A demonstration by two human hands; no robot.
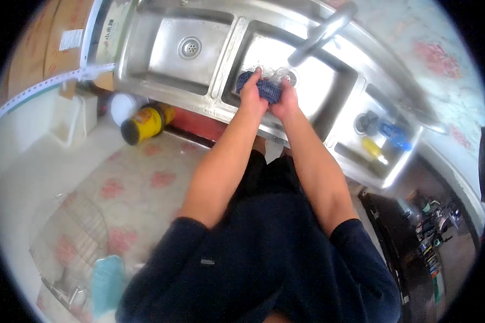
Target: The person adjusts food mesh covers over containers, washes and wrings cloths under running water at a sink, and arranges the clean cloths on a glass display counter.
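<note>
Left hand (251, 94) and right hand (287, 100), two hands, both have grip closed around one dark blue ribbed cloth (264, 89).

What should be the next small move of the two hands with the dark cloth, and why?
Probably a gentle squeeze of the dark cloth, kept over the middle basin: the left hand and right hand hold its two ends near the faucet, and what looks like water splashes beside it.
</note>
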